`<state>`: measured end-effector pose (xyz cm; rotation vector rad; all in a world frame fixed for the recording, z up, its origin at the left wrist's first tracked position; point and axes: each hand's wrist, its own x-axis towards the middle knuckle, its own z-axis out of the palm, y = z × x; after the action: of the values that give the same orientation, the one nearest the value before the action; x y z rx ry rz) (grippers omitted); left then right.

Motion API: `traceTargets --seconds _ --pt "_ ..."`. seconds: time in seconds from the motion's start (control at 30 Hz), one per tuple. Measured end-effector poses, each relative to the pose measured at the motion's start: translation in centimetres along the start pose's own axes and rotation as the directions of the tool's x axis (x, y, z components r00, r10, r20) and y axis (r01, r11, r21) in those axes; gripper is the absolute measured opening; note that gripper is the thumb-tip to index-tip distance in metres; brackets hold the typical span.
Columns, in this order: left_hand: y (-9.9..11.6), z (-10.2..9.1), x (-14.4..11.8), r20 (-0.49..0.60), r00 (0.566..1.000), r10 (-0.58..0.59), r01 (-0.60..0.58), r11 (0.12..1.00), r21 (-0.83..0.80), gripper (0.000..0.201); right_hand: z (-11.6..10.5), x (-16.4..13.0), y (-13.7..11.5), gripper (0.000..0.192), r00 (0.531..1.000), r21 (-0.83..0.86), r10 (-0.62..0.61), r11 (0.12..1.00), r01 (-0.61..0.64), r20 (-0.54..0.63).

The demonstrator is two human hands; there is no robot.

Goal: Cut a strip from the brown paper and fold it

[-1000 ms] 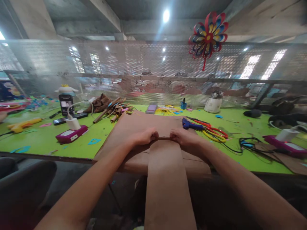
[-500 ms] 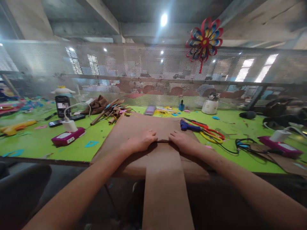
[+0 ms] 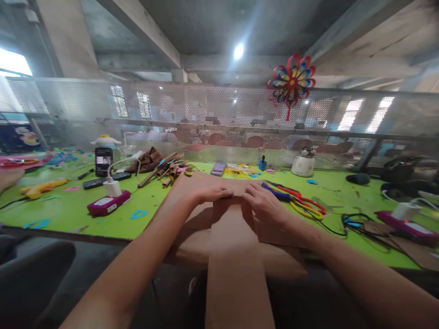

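Beneath a concrete ceiling [image 3: 212, 27], a perforated metal screen [image 3: 206, 105] spans the room behind a lime-green work table [image 3: 72, 208]. A large brown sheet [image 3: 192, 185] lies on the table, and above it a long brown strip [image 3: 236, 256] runs toward six o'clock, past the table's near edge. The strip's far end sits between two bare hands: at three o'clock from the left hand [image 3: 211, 194], at nine from the right hand [image 3: 262, 202]. Bent fingers of both rest on that end (the thumbs are hidden, so whether either hand grips it cannot be told). A red, blue and yellow pinwheel [image 3: 291, 83] shows at one o'clock from the right hand, with red- and yellow-handled tools [image 3: 298, 195] at three. From the left hand, rolled brown tubes [image 3: 159, 171] lie at ten o'clock, a yellow glue gun [image 3: 44, 188] at nine, and a blue scrap [image 3: 139, 214] just below nine.
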<state>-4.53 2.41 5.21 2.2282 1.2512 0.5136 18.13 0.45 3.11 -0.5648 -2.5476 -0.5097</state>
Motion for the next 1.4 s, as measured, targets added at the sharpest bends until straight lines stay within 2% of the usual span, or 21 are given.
traceTargets --seconds 0.1,0.2,0.3,0.37,0.43,0.5,0.57,0.63,0.7,0.83,0.97,1.17,1.4 --pt "-0.7 0.5 -0.5 0.064 0.997 -0.047 0.055 0.99 -0.128 0.039 0.5 0.4 0.1 0.016 0.999 0.058 0.026 0.998 -0.024 -0.022" --pt "-1.2 1.4 -1.0 0.042 0.998 -0.049 0.058 0.96 -0.272 0.039 1.8 0.4 0.1 0.012 0.991 0.138 0.109 0.986 -0.098 -0.081" --pt "-1.5 2.0 -1.2 0.035 0.999 -0.039 0.048 0.943 -0.328 0.037 3.0 0.4 0.7 0.018 0.972 0.31 0.218 0.933 -0.18 -0.092" --pt "-1.6 2.2 -1.1 0.034 0.999 -0.034 0.043 0.945 -0.324 0.038 3.2 0.6 1.5 0.026 0.944 0.444 0.327 0.851 -0.28 -0.031" --pt "-1.7 2.4 -1.0 0.02 1.0 -0.023 0.028 0.943 -0.332 0.038 2.9 1.1 2.3 0.033 0.909 0.556 0.399 0.732 -0.394 0.119" --pt "-1.9 2.7 -0.7 0.024 1.0 0.002 0.006 0.939 -0.345 0.038 2.3 1.6 3.0 0.03 0.889 0.64 0.355 0.619 -0.455 0.289" --pt "-2.0 2.9 -0.4 0.026 0.999 0.032 -0.021 0.943 -0.333 0.038 1.9 1.9 3.3 0.024 0.884 0.674 0.269 0.573 -0.466 0.382" --pt "-2.2 3.1 -0.2 -0.001 0.998 0.056 -0.054 0.956 -0.288 0.037 1.9 2.0 3.2 0.029 0.874 0.667 0.253 0.569 -0.481 0.415" --pt "-2.2 3.4 -0.2 -0.021 0.997 0.076 -0.079 0.966 -0.247 0.037 2.2 1.7 3.0 0.035 0.855 0.66 0.293 0.544 -0.518 0.429" --pt "-2.0 3.8 -0.1 0.01 0.99 0.139 -0.134 0.968 -0.21 0.034 3.0 1.0 3.0 0.034 0.827 0.69 0.336 0.458 -0.561 0.45" --pt "-1.9 4.2 -0.2 0.0 0.984 0.18 -0.178 0.973 -0.147 0.03 3.6 0.6 3.4 0.029 0.833 0.709 0.343 0.44 -0.551 0.434" --pt "-1.7 4.2 -0.5 -0.037 0.984 0.177 -0.177 0.984 -0.011 0.028 3.8 0.5 2.9 0.021 0.857 0.713 0.351 0.479 -0.511 0.378" --pt "-1.8 4.2 -0.3 -0.033 0.981 0.191 -0.192 0.98 -0.041 0.03 3.8 0.6 2.5 0.024 0.892 0.744 0.31 0.497 -0.446 0.327"
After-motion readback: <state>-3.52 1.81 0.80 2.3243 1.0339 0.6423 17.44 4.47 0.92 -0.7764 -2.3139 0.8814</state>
